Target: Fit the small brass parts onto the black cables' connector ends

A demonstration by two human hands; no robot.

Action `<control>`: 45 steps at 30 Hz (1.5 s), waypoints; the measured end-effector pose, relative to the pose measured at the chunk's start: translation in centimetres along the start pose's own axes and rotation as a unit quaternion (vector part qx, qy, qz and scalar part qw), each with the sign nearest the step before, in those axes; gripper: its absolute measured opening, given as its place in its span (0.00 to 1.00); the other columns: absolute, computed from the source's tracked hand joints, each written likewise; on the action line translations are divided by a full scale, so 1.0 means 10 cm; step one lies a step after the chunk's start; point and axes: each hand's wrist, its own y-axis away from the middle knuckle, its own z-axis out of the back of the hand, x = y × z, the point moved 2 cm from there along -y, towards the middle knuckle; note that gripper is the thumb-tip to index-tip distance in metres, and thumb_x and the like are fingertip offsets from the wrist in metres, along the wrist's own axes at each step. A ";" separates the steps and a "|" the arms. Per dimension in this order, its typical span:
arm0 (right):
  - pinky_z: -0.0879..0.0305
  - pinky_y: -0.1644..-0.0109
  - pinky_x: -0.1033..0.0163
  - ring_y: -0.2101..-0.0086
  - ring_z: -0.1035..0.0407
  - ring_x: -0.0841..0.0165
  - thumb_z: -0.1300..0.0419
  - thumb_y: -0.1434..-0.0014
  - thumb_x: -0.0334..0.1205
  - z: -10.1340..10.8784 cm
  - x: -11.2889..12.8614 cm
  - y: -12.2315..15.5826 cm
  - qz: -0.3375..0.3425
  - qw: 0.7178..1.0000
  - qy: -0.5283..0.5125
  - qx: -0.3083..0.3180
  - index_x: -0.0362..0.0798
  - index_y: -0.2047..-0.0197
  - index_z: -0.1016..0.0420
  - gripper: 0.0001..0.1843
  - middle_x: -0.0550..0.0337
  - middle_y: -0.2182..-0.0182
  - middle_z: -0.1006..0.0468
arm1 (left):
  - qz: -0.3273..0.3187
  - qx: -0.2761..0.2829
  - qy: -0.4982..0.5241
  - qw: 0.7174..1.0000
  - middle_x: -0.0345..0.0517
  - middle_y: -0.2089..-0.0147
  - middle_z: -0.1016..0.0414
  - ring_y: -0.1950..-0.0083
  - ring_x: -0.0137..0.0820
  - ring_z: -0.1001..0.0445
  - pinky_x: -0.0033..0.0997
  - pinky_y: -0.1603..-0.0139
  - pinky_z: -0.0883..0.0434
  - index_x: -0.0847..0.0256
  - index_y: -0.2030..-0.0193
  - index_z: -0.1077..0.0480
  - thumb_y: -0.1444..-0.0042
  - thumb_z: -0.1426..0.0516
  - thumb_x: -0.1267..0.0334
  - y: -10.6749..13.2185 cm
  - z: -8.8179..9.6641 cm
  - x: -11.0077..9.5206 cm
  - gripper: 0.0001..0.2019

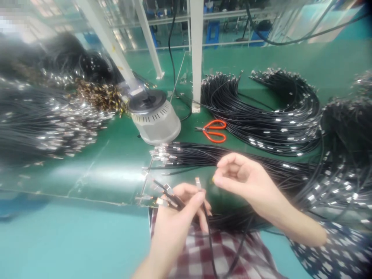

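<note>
My left hand [177, 217] is closed around a small bunch of thin black cables with silver metal ends [165, 193], held over the front edge of the green table [110, 170]. One cable end [198, 183] sticks up between the fingers. My right hand [247, 178] hovers just to the right of it, fingers curled and pinched together, with a tiny yellowish thing at the fingertips that I cannot name. A flat bundle of black cables [203, 155] lies on the table right behind both hands.
A white round machine with a dark top [155, 116] stands mid-table beside orange-handled scissors [215, 130]. Looped cable bundles [273, 112] fill the right side, more cable heaps [49, 120] the left. A white post [197, 54] rises behind. Checked cloth [203, 248] covers my lap.
</note>
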 end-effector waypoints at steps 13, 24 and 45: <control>0.34 0.66 0.72 0.73 0.29 0.77 0.29 0.52 0.30 -0.18 -0.14 0.01 -0.012 0.992 -0.116 0.046 0.47 0.66 0.31 0.15 0.67 0.74 0.22 | 0.043 0.025 0.028 0.998 0.42 0.78 0.21 0.86 0.24 0.28 0.21 0.79 0.39 0.63 0.71 0.32 0.43 0.40 0.67 0.01 -0.02 -0.03 0.07; 0.34 0.66 0.69 0.72 0.30 0.75 0.29 0.53 0.31 -0.22 -0.15 0.01 -0.016 0.991 -0.130 0.038 0.48 0.67 0.33 0.15 0.67 0.75 0.23 | 0.050 0.026 0.049 0.997 0.41 0.78 0.21 0.85 0.25 0.27 0.24 0.75 0.35 0.63 0.72 0.32 0.44 0.40 0.67 0.01 -0.04 -0.03 0.07; 0.35 0.64 0.65 0.70 0.31 0.72 0.28 0.54 0.36 -0.24 -0.15 0.00 0.002 0.997 -0.079 0.017 0.48 0.69 0.33 0.16 0.65 0.74 0.24 | 0.044 0.032 0.039 0.998 0.39 0.78 0.22 0.85 0.25 0.27 0.25 0.75 0.33 0.62 0.73 0.32 0.43 0.40 0.68 0.01 -0.03 -0.05 0.08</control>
